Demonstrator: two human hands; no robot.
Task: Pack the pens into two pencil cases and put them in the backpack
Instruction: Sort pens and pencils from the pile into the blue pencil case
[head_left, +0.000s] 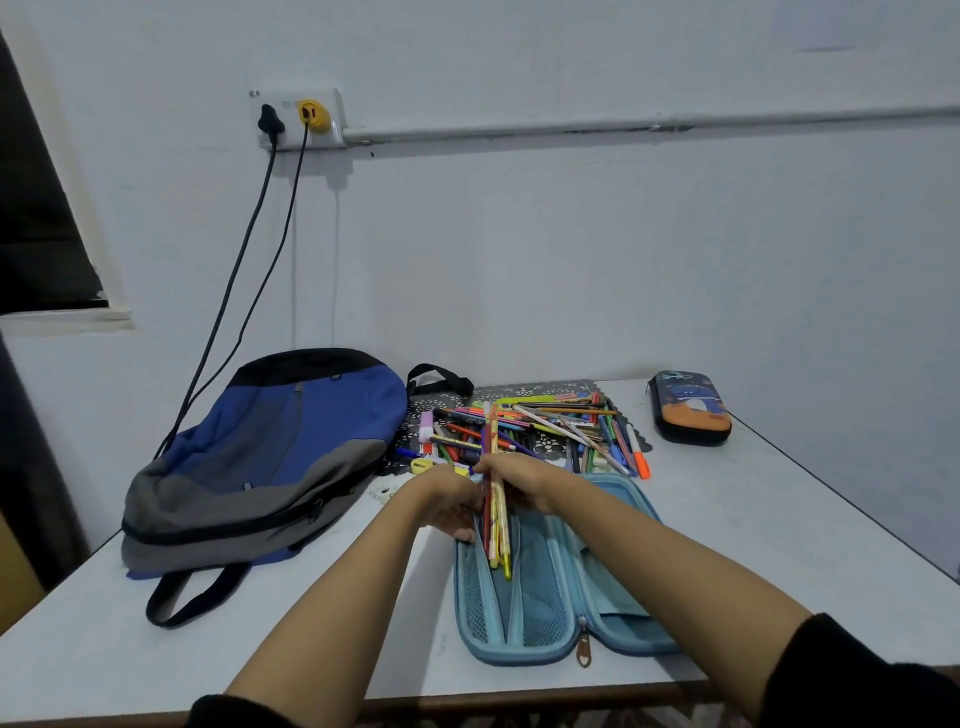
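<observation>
**Fingers (460, 531) of both hands closed round a bundle of pens (500, 551) over the blue pencil case (540, 608)**

The bundle of pens is held slanting. Its upper ends stand above the knuckles and its lower tips are set down at the left half of the blue pencil case. Whether the tips are inside the mesh pocket or only against it cannot be made out.

The left hand (451, 501) is curled on the bundle from the left, with its fingers tucked underneath. The right hand (522, 480) is closed on it from the right. Its fingertips are hidden behind the pens, so the tightness of that grip cannot be judged.

The case is laid unzipped and spread flat near the front edge of the white table (753, 530), and its right half is partly covered by the right forearm.

Beyond the hands, a heap of pens (556, 423) is spread on a black patterned mat (540, 388), its near part masked by the hands. An orange-tipped marker (640, 462) is seen at the heap's right edge.

A dark pencil case (688, 408) is lying zipped well apart at the far right, its printed picture too small to read.

A blue-and-grey backpack (270, 447) is laid flat on the left, and whether its zip is open is hard to tell. Black sleeves (857, 670) are cut off by the lower edge.
</observation>
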